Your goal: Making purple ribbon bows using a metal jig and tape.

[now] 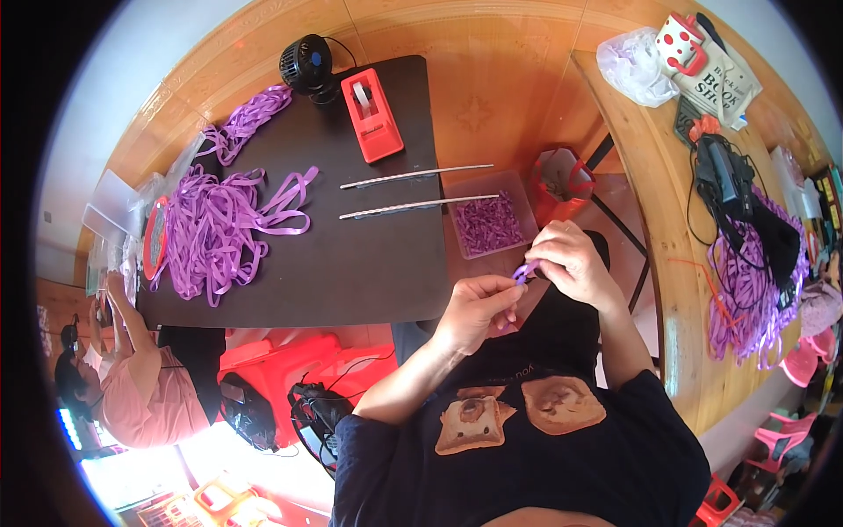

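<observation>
Head view, looking down: both hands meet over the lap, just off the near right corner of the dark table (351, 263). Left hand (474, 309) has thumb and fingers pinched shut on one end of a small purple ribbon piece (524, 272). Right hand (572, 257) comes over from above, fingers curled closed on the other end of the same piece (most of it hidden between the fingertips, so its shape can't be told). The ribbon piece sits in the air between the two hands, just below a clear plastic tray (492, 224) filled with small purple ribbon bits, which hangs off the table's right edge.

On the table: two thin metal rods (413, 191) lying nearly parallel, tips reaching toward the tray; a red tape dispenser (373, 114) at the far edge; a small black fan (307, 63) beside it; a big loose pile of purple ribbon strips (219, 224) on the left half, with a smaller bunch (250, 119) further back. A red basket (560, 180) stands on the floor right of the tray. The wooden bench (667, 263) on the right carries more purple ribbon (746, 290) and a white plastic bag (634, 63). Another person in pink (145, 378) sits at lower left (hands near the table's left end).
</observation>
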`<move>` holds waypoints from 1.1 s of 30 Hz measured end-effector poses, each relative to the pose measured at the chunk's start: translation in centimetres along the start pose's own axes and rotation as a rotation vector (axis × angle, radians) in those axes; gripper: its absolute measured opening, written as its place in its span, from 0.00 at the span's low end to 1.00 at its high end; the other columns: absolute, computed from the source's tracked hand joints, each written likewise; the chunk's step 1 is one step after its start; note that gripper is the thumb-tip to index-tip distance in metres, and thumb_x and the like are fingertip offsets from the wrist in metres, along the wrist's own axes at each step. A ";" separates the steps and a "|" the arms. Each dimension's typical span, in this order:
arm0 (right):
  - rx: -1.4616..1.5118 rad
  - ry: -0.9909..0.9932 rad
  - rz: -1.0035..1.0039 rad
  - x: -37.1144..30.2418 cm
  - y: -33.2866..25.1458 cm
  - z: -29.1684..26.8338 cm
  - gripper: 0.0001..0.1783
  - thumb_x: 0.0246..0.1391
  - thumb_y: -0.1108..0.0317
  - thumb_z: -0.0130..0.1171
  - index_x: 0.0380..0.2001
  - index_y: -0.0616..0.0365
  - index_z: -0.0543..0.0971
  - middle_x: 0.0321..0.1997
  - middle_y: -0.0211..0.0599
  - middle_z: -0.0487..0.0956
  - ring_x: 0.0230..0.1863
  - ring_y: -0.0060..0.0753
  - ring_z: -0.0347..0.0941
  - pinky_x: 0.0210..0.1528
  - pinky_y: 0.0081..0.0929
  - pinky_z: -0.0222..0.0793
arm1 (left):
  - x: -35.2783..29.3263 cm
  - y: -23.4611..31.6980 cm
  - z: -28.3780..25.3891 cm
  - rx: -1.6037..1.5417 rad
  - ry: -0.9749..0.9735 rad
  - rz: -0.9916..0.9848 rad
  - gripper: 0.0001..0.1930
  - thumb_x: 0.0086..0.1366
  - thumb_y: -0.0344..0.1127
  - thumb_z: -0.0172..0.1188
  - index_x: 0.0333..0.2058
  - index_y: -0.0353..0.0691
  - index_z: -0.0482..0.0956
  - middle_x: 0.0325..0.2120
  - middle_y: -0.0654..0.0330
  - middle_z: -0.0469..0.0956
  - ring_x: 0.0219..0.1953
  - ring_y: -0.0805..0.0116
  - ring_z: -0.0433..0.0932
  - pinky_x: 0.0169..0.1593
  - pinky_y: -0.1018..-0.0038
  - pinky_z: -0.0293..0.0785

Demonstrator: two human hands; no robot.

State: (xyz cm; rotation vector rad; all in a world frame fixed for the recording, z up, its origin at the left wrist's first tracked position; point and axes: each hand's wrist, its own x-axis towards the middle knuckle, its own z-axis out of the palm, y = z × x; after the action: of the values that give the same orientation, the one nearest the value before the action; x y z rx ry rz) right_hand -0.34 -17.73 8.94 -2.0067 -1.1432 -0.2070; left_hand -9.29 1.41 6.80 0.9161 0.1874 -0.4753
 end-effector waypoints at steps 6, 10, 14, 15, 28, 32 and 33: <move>-0.213 0.120 -0.018 0.1 4.0 1.6 0.10 0.39 0.78 0.60 0.29 0.56 0.80 0.31 0.27 0.76 0.33 0.33 0.71 0.34 0.31 0.61 | 3.1 -1.5 -1.0 0.231 0.053 -0.062 0.07 0.62 0.30 0.59 0.35 0.32 0.80 0.21 0.63 0.77 0.20 0.81 0.70 0.22 0.86 0.62; -0.286 0.186 -0.070 3.4 6.1 1.9 0.08 0.42 0.76 0.60 0.30 0.56 0.80 0.31 0.27 0.76 0.33 0.32 0.70 0.35 0.31 0.59 | 8.0 -3.0 -3.3 0.196 0.079 0.289 0.06 0.61 0.29 0.60 0.32 0.32 0.80 0.24 0.65 0.77 0.29 0.81 0.72 0.36 0.83 0.66; -0.315 0.250 -0.143 8.4 8.2 1.4 0.08 0.42 0.75 0.60 0.30 0.54 0.81 0.30 0.27 0.76 0.34 0.32 0.71 0.35 0.30 0.59 | 10.5 -1.6 -3.5 0.080 0.071 0.369 0.05 0.60 0.28 0.60 0.33 0.32 0.80 0.24 0.65 0.77 0.27 0.80 0.72 0.35 0.83 0.66; -0.299 0.213 -0.142 9.3 9.0 1.4 0.08 0.42 0.75 0.60 0.30 0.54 0.81 0.30 0.27 0.76 0.34 0.32 0.71 0.35 0.30 0.59 | 10.6 -1.4 -3.2 0.081 0.070 0.368 0.05 0.60 0.28 0.60 0.33 0.32 0.80 0.24 0.65 0.77 0.27 0.80 0.72 0.35 0.83 0.66; 0.060 0.168 -0.166 13.8 12.2 4.2 0.13 0.46 0.84 0.54 0.36 0.63 0.79 0.29 0.39 0.77 0.34 0.39 0.74 0.38 0.30 0.68 | 11.6 -1.1 -4.0 0.199 0.202 0.697 0.06 0.63 0.28 0.57 0.39 0.35 0.78 0.29 0.64 0.78 0.32 0.79 0.74 0.41 0.81 0.70; 0.072 0.170 -0.122 13.4 12.0 3.6 0.13 0.45 0.84 0.53 0.36 0.63 0.79 0.30 0.39 0.77 0.34 0.39 0.74 0.38 0.30 0.68 | 11.1 -0.7 -3.3 0.085 0.241 0.704 0.06 0.64 0.29 0.57 0.37 0.34 0.79 0.27 0.61 0.78 0.30 0.75 0.76 0.39 0.79 0.71; 0.036 0.135 -0.146 13.7 11.9 3.6 0.13 0.46 0.84 0.53 0.36 0.63 0.79 0.30 0.39 0.77 0.34 0.38 0.74 0.38 0.30 0.68 | 11.1 -0.7 -3.3 0.084 0.238 0.704 0.06 0.64 0.29 0.57 0.37 0.34 0.79 0.27 0.61 0.78 0.30 0.75 0.76 0.39 0.79 0.71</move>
State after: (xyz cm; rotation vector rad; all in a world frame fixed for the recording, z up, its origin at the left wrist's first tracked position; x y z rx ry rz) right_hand 16.11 -9.49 6.61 -1.8500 -1.1992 -0.3875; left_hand 0.30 0.19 0.40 1.0504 0.0505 0.2807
